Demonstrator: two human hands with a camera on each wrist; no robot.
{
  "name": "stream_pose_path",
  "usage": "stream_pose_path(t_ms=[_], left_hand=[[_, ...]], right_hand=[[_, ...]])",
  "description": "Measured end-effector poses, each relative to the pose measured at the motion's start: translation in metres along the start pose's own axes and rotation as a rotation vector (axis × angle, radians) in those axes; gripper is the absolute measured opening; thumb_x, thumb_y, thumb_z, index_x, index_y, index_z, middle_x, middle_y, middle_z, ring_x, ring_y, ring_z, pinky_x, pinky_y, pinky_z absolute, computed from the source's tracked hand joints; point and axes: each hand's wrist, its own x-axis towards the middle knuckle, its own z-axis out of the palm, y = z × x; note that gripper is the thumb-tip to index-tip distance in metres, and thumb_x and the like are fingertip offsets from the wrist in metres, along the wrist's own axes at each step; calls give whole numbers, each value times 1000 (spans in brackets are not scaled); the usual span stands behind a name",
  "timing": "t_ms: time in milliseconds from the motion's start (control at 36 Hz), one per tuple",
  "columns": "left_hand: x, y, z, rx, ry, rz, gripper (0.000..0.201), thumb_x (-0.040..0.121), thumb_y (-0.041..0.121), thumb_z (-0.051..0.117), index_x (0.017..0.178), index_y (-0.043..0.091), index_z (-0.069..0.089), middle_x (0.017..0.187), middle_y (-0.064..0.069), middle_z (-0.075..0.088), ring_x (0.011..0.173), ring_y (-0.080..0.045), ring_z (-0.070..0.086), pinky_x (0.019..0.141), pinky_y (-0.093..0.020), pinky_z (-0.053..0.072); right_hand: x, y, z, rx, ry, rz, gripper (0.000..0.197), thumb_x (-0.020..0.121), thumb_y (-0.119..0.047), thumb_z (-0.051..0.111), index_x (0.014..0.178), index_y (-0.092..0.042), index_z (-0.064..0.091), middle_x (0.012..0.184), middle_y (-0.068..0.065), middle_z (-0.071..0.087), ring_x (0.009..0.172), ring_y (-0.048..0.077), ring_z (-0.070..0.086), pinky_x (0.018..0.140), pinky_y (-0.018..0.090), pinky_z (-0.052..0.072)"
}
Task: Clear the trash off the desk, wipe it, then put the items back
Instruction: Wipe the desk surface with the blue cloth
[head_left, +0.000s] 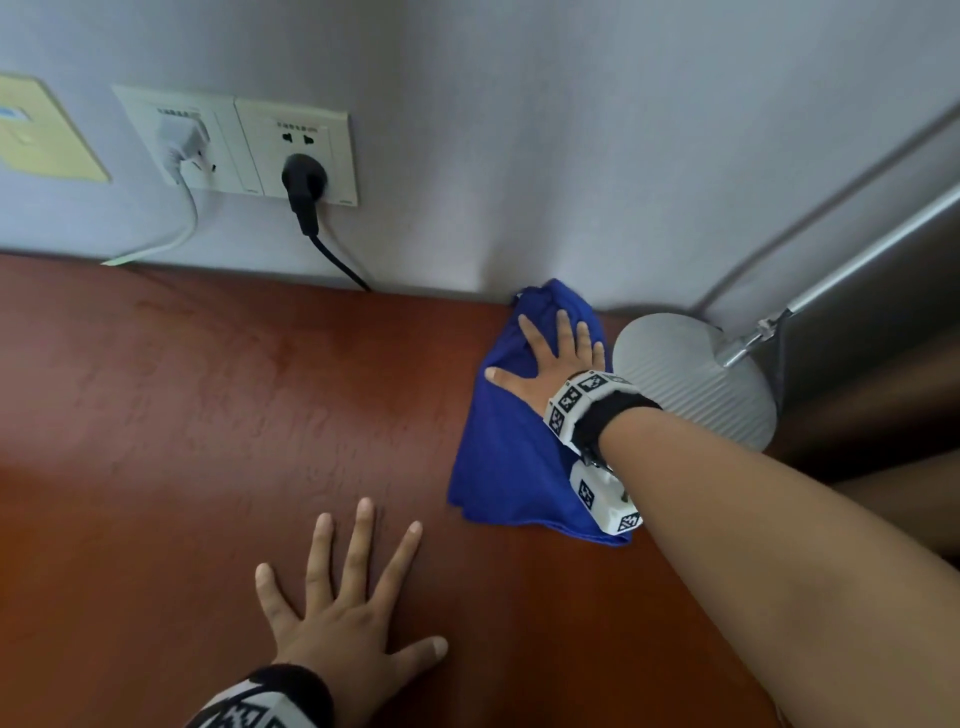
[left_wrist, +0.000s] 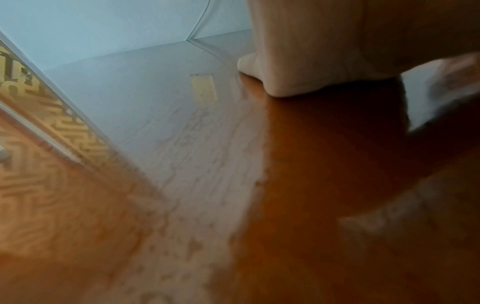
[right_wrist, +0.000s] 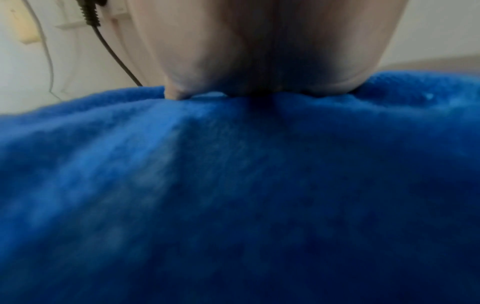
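A blue cloth (head_left: 506, 457) lies spread on the reddish-brown desk (head_left: 208, 415) at the back right, against the wall. My right hand (head_left: 550, 353) presses flat on the cloth's far end, fingers straight and spread. The right wrist view is filled by the blue cloth (right_wrist: 233, 195) with my palm (right_wrist: 259, 51) pressed down on it. My left hand (head_left: 353, 587) rests flat on the bare desk near the front, fingers splayed, holding nothing. In the left wrist view, that palm (left_wrist: 311, 51) touches the glossy desk (left_wrist: 311, 164).
A grey ribbed lamp shade (head_left: 696, 379) on a metal arm sits just right of the cloth. Wall sockets (head_left: 239, 145) hold a white plug and a black plug (head_left: 304, 182); its cable (head_left: 343, 265) drops to the desk's back edge.
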Motion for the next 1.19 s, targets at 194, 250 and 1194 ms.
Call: stream_pose_path(t_ms=[194, 250, 1194], left_hand=[[3, 0, 9, 13, 86, -47, 91, 68, 90, 25, 114, 56, -46, 122, 11, -62, 130, -26, -46, 99, -67, -22], [4, 1, 10, 6, 98, -54, 90, 74, 85, 30, 118, 56, -43, 121, 11, -61, 132, -27, -44, 103, -68, -15], [-5, 7, 9, 39, 118, -109, 94, 72, 87, 30, 118, 54, -44, 120, 11, -60, 134, -28, -41, 107, -66, -9]], right_hand=[[-8, -13, 1, 116, 4, 166, 94, 78, -82, 31, 147, -38, -14, 156, 12, -23, 144, 32, -15, 116, 45, -8], [-17, -15, 6, 119, 5, 184, 94, 80, -80, 31, 148, -35, -15, 156, 14, -22, 145, 32, -14, 116, 45, -8], [-151, 95, 50, -19, -30, -93, 108, 51, -88, 4, 146, -40, -16, 158, -3, -17, 145, 18, -15, 118, 41, -9]])
